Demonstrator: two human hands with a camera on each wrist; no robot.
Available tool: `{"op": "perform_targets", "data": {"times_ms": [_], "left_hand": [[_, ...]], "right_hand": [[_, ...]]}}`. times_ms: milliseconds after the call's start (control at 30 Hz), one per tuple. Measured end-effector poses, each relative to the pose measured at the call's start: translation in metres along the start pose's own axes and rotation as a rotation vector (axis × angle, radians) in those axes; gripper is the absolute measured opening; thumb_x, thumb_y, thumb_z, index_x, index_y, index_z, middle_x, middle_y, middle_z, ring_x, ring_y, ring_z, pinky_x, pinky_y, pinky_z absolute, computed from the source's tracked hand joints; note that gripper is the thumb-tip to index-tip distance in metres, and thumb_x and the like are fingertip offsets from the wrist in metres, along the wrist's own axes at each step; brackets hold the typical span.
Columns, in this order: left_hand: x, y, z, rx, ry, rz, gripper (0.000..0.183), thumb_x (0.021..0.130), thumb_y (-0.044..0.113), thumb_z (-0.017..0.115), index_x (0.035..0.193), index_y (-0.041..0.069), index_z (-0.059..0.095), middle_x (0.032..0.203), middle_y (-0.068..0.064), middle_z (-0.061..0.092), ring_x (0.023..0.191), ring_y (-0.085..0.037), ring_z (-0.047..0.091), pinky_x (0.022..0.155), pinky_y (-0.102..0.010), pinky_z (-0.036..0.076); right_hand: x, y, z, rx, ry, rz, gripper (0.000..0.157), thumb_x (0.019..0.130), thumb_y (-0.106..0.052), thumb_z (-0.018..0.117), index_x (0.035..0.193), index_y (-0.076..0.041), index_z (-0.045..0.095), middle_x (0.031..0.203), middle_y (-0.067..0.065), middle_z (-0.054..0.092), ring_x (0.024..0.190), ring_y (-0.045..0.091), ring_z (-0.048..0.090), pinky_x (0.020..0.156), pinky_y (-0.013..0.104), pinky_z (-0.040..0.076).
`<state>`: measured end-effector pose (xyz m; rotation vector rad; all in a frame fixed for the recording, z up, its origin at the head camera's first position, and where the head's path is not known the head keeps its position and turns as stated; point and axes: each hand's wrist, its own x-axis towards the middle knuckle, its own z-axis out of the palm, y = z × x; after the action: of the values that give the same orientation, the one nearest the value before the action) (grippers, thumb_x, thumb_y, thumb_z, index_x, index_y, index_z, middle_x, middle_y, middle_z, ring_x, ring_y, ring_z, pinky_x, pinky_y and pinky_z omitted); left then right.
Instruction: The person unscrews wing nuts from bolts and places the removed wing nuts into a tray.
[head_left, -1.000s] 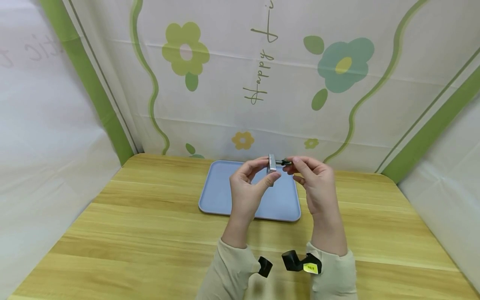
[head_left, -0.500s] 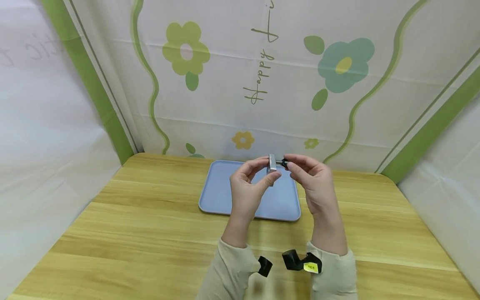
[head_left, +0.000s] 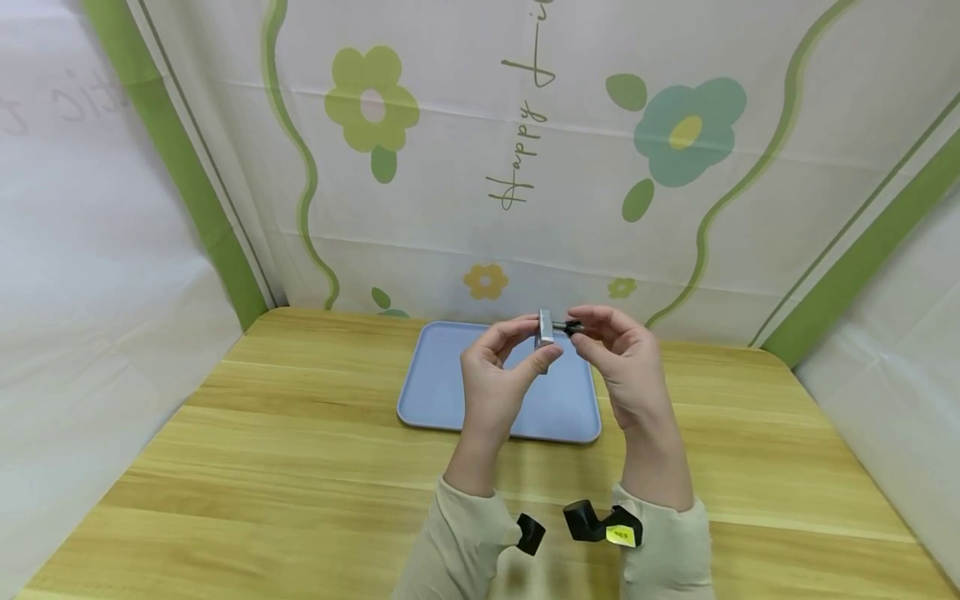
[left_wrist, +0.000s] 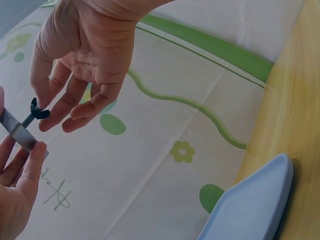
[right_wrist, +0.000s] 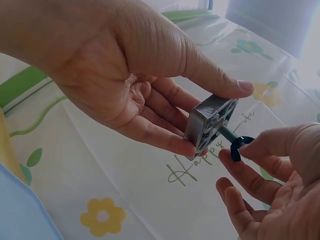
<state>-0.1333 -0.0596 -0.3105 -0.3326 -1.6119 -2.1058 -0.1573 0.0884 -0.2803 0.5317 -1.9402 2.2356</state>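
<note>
My left hand [head_left: 495, 371] grips a small square grey metal block [right_wrist: 202, 125] by its edges, thumb on one side and fingers on the other. A threaded bolt [right_wrist: 228, 134] stands out from the block's holed face toward my right hand [head_left: 633, 362]. On that bolt sits a dark wing nut [right_wrist: 237, 148], apart from the block with bare thread between them. The right thumb and forefinger are at the nut's wings, while the other fingers curve loosely below, as the right wrist view shows. Both hands hold the parts up over the tray.
A light blue tray [head_left: 442, 400] lies on the wooden table [head_left: 300, 467] beneath the hands. A printed cloth wall [head_left: 450, 208] rises behind the table, with white sides left and right. Black camera mounts [head_left: 600, 523] are on both sleeves.
The right thumb and forefinger have shifted around the wing nut, from fingertips nearly together to spread on either side of it, and the nut's wings have turned. The left hand and block stay nearly still.
</note>
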Motion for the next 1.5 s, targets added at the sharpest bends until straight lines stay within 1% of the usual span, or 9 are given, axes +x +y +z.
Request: {"op": "perform_targets", "data": {"times_ms": [100,233,333,433,733,1000,1267,1400,1500], "left_hand": [[-0.0002,0.0004,0.0000,-0.001,0.002,-0.003,0.033,0.080,0.006,0.082,0.109,-0.002,0.069,0.122,-0.012,0.069,0.117,-0.019,0.064,0.075,-0.026,0.062],[0.0002,0.0006,-0.0001,0.006,0.006,-0.003,0.033,0.080,0.005,0.082,0.109,-0.002,0.069,0.121,-0.012,0.069,0.117,-0.019,0.065,0.077,-0.027,0.062],[0.0002,0.0008,-0.0001,0.007,0.007,-0.008,0.032,0.080,0.005,0.082,0.109,-0.002,0.069,0.121,-0.012,0.069,0.116,-0.018,0.065,0.077,-0.027,0.062],[0.0000,0.0010,-0.0003,0.001,0.007,-0.015,0.032,0.080,0.004,0.082,0.109,-0.003,0.069,0.121,-0.012,0.069,0.116,-0.018,0.065,0.076,-0.027,0.063],[-0.0006,0.0009,-0.0008,0.009,-0.009,-0.014,0.032,0.082,0.004,0.080,0.111,-0.003,0.068,0.123,-0.014,0.067,0.118,-0.018,0.064,0.075,-0.027,0.063],[-0.0004,-0.0002,-0.0010,0.001,-0.008,0.006,0.034,0.081,0.009,0.082,0.110,-0.003,0.068,0.122,-0.014,0.068,0.117,-0.020,0.064,0.077,-0.027,0.063],[0.0002,0.0005,-0.0002,-0.001,-0.009,0.005,0.034,0.080,0.006,0.082,0.110,-0.002,0.069,0.123,-0.013,0.068,0.117,-0.019,0.064,0.076,-0.029,0.063],[0.0005,0.0000,-0.0009,-0.007,-0.004,0.000,0.033,0.081,0.006,0.082,0.110,-0.003,0.069,0.122,-0.013,0.068,0.117,-0.019,0.064,0.077,-0.029,0.063],[0.0004,-0.0006,-0.0017,-0.011,-0.006,-0.001,0.034,0.081,0.010,0.083,0.110,-0.002,0.069,0.122,-0.012,0.068,0.117,-0.019,0.064,0.078,-0.029,0.063]], "right_hand": [[-0.0006,-0.0014,-0.0020,0.037,0.016,0.015,0.029,0.095,0.005,0.060,0.103,-0.020,0.073,0.099,-0.006,0.068,0.088,0.007,0.061,0.074,0.017,0.054],[-0.0001,-0.0039,-0.0041,0.068,0.086,0.045,0.020,0.099,-0.005,0.060,0.097,-0.020,0.073,0.090,-0.007,0.068,0.086,0.010,0.061,0.073,0.021,0.051],[0.0008,-0.0049,-0.0044,0.067,0.142,0.082,0.020,0.100,-0.012,0.059,0.089,-0.020,0.074,0.078,-0.006,0.067,0.079,0.012,0.059,0.069,0.024,0.046],[0.0014,-0.0051,-0.0040,0.058,0.165,0.106,0.024,0.101,-0.015,0.059,0.084,-0.020,0.074,0.069,-0.005,0.064,0.072,0.012,0.056,0.064,0.024,0.043],[0.0008,-0.0047,-0.0001,0.028,0.133,0.139,0.027,0.100,-0.019,0.061,0.079,-0.022,0.078,0.063,-0.005,0.064,0.066,0.010,0.060,0.060,0.021,0.042],[0.0008,-0.0043,0.0032,0.036,0.114,0.135,0.026,0.099,-0.016,0.063,0.078,-0.022,0.078,0.064,-0.005,0.068,0.069,0.009,0.061,0.065,0.022,0.046],[0.0005,-0.0047,0.0026,0.031,0.088,0.133,0.024,0.097,-0.012,0.065,0.082,-0.024,0.079,0.073,-0.007,0.073,0.078,0.007,0.066,0.072,0.019,0.053],[-0.0001,-0.0048,0.0020,0.045,0.051,0.105,0.021,0.097,-0.008,0.065,0.089,-0.022,0.079,0.082,-0.006,0.074,0.083,0.006,0.069,0.075,0.018,0.055],[-0.0002,-0.0037,0.0019,0.052,0.036,0.076,0.022,0.096,-0.004,0.064,0.093,-0.020,0.078,0.089,-0.006,0.073,0.084,0.006,0.068,0.075,0.016,0.056]]}}
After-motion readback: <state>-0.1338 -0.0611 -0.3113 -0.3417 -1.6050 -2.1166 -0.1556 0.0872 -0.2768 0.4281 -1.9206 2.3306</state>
